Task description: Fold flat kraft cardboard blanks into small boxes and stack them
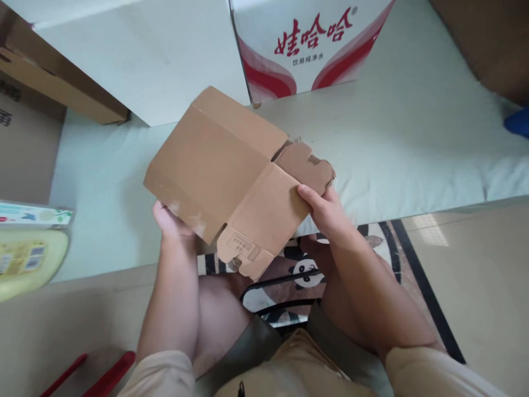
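Presently, the opened cardboard box (210, 160) is held above the pale green cloth (397, 149); hands apart, left hand (172, 220) clasping its lower-left edge, right hand (329, 212) its right side.

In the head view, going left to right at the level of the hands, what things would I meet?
Printed strip, left hand, carton, right hand.
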Demonstrator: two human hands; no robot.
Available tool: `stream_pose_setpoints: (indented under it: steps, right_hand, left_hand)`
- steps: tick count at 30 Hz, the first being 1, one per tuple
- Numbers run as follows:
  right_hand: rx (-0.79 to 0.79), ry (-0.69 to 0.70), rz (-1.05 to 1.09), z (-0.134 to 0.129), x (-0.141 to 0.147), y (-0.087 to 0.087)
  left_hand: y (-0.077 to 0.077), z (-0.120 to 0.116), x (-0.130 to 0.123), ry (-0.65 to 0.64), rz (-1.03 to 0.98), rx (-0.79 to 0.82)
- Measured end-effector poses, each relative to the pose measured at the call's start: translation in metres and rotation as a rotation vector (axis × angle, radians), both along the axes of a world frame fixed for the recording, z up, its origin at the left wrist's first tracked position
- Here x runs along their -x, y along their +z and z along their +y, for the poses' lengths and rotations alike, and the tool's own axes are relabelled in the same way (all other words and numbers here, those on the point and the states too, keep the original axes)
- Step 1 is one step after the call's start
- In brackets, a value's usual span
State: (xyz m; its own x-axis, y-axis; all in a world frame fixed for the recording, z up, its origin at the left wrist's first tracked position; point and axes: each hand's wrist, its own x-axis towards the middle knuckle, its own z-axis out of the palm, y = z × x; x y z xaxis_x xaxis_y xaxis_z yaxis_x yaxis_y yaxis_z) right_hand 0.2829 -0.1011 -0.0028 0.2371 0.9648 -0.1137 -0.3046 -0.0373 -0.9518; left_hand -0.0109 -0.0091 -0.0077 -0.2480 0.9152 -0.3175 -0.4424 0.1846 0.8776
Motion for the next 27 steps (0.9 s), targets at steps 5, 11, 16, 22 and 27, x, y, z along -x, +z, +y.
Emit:
stream_pose_setpoints:
  steps: [5, 11, 16, 22, 27]
  right_hand:
    - [0.057, -0.151, -0.091, -0.002, -0.018, -0.005]
    - [0.155, -0.005, -0.052, -0.017, -0.015, 0.003]
    - [0.267, -0.196, 0.106, -0.052, -0.040, 0.029]
    - [0.181, -0.689, -0.131, -0.115, -0.118, 0.049]
    - [0.138, -0.846, -0.297, -0.057, -0.185, 0.081]
  left_hand:
    - [0.013, 0.003, -0.019, -0.034, -0.090, -0.081]
    - [0.006, 0.003, -0.030, -0.082, -0.134, -0.031]
    - [0.010, 0.003, -0.024, -0.222, -0.185, 0.035]
    - [0.026, -0.002, -0.017, -0.241, -0.264, 0.038]
    - [0.024, -0.002, -0.011, -0.229, -0.283, 0.018]
